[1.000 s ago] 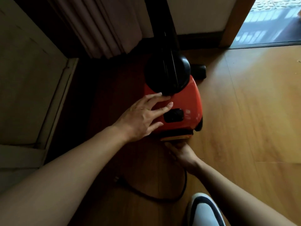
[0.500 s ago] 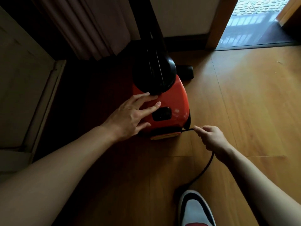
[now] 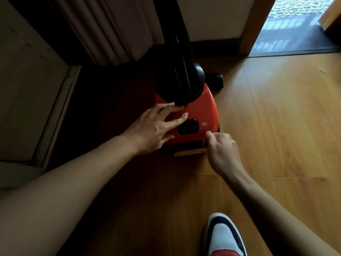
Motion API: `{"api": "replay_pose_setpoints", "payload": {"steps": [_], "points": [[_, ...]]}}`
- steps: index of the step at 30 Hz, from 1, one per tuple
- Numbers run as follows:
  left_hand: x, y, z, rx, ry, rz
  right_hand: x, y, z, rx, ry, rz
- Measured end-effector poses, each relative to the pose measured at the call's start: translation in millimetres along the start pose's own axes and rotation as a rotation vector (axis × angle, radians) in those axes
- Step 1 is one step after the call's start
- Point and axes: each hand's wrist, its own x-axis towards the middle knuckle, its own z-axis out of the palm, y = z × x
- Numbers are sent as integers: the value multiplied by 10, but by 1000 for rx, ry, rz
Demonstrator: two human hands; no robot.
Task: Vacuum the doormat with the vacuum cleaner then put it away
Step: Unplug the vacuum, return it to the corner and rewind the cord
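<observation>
The red and black vacuum cleaner stands on the wooden floor in the middle of the frame, just below the curtain and left of the open doorway. The left hand rests on its red top with a wide grip, fingers straight and spread. The right hand sits at its lower right corner with fingers curled; whether that grip holds anything I cannot tell.
</observation>
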Motion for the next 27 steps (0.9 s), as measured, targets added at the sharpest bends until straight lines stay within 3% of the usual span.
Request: {"api": "replay_pose_setpoints", "payload": {"steps": [5, 14, 23, 27], "points": [[1, 18, -6, -27, 9, -6, -246, -77, 405, -144, 16, -83], [-11, 5, 34, -28, 29, 9, -485, -54, 1073, 284, 127, 87], [-14, -22, 56, -41, 71, 23, -391, 16, 1576, 548, -238, 302], [-17, -74, 66, -47, 77, 42, -165, 342, 1418, 385, -293, 299]]}}
